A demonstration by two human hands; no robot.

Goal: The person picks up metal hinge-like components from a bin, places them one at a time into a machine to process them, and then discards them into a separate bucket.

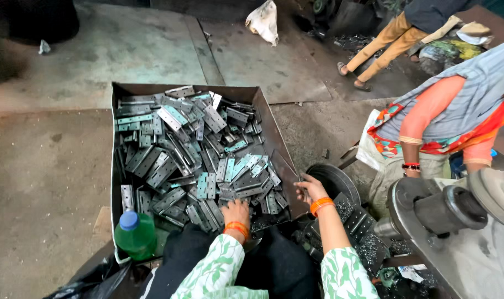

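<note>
A rusty metal tray [271, 124] on the floor holds a heap of several grey metal hinges [191, 149]. My left hand [235, 212] reaches into the near part of the heap, fingers curled down among the hinges; whether it grips one I cannot tell. My right hand [309, 189] rests on the tray's right edge, fingers bent on the rim. Both wrists carry orange bangles, and my sleeves are white with green leaves.
A green bottle with a blue cap [134, 235] stands at the tray's near left corner. A grey machine [445, 213] sits at right. Another person in an orange and grey garment [456, 116] crouches beside it. A second person's legs [382, 47] are farther back.
</note>
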